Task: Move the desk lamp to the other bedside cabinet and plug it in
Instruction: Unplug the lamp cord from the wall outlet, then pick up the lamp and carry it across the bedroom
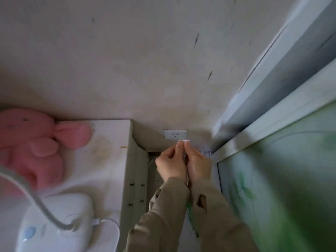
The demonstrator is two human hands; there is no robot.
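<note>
The white desk lamp (54,222) stands at the near left on the white bedside cabinet (111,142), its grey flexible neck curving up out of view. A white cord (111,224) leaves the lamp's base toward the cabinet's edge. Both hands are raised together in the gap to the right of the cabinet. My left hand (171,164) and my right hand (198,166) pinch a small white plug (184,141) between their fingertips. The plug sits just below the white wall socket (175,134), apart from its holes.
A pink plush toy (38,142) lies on the cabinet's far left. A window frame (272,99) and green-tinted glass (281,188) run along the right. The plain wall (145,60) is straight ahead. The gap beside the cabinet is narrow.
</note>
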